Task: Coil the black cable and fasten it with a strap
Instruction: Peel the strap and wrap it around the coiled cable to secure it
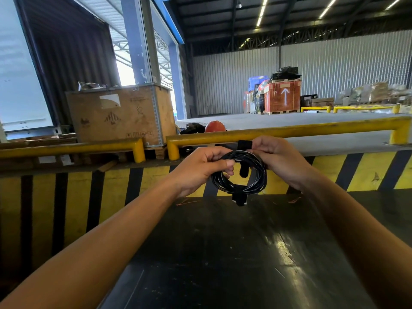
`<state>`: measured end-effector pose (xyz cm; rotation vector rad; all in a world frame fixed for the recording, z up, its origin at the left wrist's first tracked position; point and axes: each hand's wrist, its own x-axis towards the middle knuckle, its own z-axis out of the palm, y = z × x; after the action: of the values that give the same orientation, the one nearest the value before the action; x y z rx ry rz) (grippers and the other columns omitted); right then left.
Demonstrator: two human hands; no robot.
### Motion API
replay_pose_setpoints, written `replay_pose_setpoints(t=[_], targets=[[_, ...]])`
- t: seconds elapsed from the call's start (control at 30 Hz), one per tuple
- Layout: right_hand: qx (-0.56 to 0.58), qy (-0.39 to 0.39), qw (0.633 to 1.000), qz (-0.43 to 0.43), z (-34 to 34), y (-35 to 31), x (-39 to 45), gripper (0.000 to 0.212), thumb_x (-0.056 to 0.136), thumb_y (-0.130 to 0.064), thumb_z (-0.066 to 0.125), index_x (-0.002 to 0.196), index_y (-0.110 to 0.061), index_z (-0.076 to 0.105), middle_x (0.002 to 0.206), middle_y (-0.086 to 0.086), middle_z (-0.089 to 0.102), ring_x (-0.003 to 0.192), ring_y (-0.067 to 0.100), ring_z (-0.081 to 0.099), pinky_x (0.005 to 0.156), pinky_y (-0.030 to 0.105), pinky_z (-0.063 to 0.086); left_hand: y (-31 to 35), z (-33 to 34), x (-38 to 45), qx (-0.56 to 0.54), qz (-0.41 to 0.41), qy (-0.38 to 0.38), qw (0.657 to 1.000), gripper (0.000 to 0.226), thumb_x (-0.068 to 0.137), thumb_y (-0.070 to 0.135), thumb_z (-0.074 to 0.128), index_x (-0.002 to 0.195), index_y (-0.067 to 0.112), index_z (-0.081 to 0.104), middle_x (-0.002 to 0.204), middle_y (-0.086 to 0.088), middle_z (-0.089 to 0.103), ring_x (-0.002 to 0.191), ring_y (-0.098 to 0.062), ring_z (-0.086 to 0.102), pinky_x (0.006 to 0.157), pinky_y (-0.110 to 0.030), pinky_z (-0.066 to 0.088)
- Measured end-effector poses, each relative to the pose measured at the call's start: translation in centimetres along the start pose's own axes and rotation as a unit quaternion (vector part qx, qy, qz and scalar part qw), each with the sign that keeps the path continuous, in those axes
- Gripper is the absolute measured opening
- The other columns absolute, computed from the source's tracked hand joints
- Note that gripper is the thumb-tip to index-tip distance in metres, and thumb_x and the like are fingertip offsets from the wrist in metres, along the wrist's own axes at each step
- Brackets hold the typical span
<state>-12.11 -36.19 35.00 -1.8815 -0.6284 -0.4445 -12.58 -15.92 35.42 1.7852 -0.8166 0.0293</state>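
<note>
The black cable [258, 184] is wound into a round coil of several loops, held upright in the air between both hands. My left hand [200, 168] grips the coil's upper left side, thumb across the loops. My right hand [278, 159] holds the upper right side and pinches a black strap [244, 144] that sticks up above the coil; its other end [243, 171] hangs down inside the ring. A black wrap or plug [239, 197] sits at the coil's bottom.
A black shiny surface [223, 253] lies below my arms. Ahead runs a yellow and black striped wall [367, 172] topped by yellow guard rails [289, 131]. A wooden crate [118, 117] stands at left, an orange helmet [215, 126] behind the rail, stacked pallets far back.
</note>
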Motion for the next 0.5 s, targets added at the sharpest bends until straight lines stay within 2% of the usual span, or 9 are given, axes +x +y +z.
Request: replay_pose_setpoints(t=[0.1, 0.2, 0.33, 0.4, 0.5], targets=[[0.122, -0.040, 0.989, 0.069, 0.02, 0.10, -0.11, 0.023, 0.095, -0.012, 0.047, 0.108, 0.000, 0.062, 0.094, 0.015, 0.066, 0.077, 0.018, 0.062, 0.060, 0.020, 0.055, -0.09, 0.19, 0.09, -0.015, -0.002, 0.010, 1.000, 0.024, 0.090, 0.005, 0.057, 0.113, 0.008, 0.063, 0.081, 0.006, 0.070, 0.080, -0.010, 0.065, 0.085, -0.029, 0.053], [0.177, -0.054, 0.979, 0.089, -0.03, 0.01, -0.40, 0.026, 0.096, -0.017, 0.045, 0.108, -0.007, 0.065, 0.101, 0.022, 0.065, 0.091, 0.029, 0.059, 0.067, 0.024, 0.056, -0.17, 0.52, 0.23, -0.015, -0.008, 0.035, 0.999, 0.028, 0.088, 0.005, 0.060, 0.116, 0.008, 0.057, 0.082, 0.001, 0.069, 0.080, -0.013, 0.066, 0.087, -0.033, 0.054], [0.155, -0.059, 0.983, 0.078, -0.03, -0.21, -0.71, 0.026, 0.095, -0.026, 0.045, 0.109, -0.018, 0.065, 0.116, 0.025, 0.063, 0.100, 0.035, 0.061, 0.077, 0.032, 0.052, -0.42, 0.73, 0.46, -0.010, -0.020, 0.041, 0.999, 0.045, 0.088, 0.008, 0.060, 0.132, 0.009, 0.050, 0.080, 0.002, 0.069, 0.080, -0.012, 0.067, 0.087, -0.032, 0.054], [0.139, -0.053, 0.986, 0.072, -0.11, -0.23, -0.74, 0.026, 0.095, -0.027, 0.046, 0.111, -0.016, 0.064, 0.115, 0.022, 0.064, 0.101, 0.035, 0.062, 0.077, 0.033, 0.052, -0.47, 0.73, 0.58, 0.006, -0.017, 0.030, 0.999, 0.045, 0.090, 0.008, 0.059, 0.134, 0.008, 0.051, 0.088, 0.001, 0.069, 0.080, -0.010, 0.065, 0.086, -0.031, 0.053], [0.113, -0.044, 0.991, 0.059, -0.27, -0.45, -0.84, 0.023, 0.094, -0.028, 0.047, 0.107, -0.017, 0.063, 0.103, 0.012, 0.067, 0.092, 0.023, 0.065, 0.076, 0.030, 0.054, -0.45, 0.79, 0.72, 0.016, -0.012, 0.026, 0.999, 0.043, 0.091, 0.008, 0.057, 0.133, 0.008, 0.052, 0.096, -0.001, 0.068, 0.080, -0.010, 0.064, 0.086, -0.031, 0.053]])
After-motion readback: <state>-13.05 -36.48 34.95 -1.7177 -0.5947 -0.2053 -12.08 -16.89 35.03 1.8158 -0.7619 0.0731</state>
